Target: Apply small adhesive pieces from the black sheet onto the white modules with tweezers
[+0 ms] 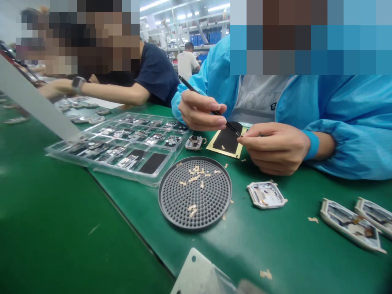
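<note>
We sit at a long table (45, 228) covered in smooth green matting, a dark seam running diagonally across it. Behind us the hall is lit by white fluorescent ceiling strip lights (183, 16). At the far end we see metal shelving racks (196, 41) stacked with blue storage bins (214, 37).

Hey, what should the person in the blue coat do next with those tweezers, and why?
Probably lift the tip slightly to peel a small piece off the sheet. The tweezers touch the black sheet at its edge, the co-worker's other hand steadies that edge, and an open case lies beside it.
</note>
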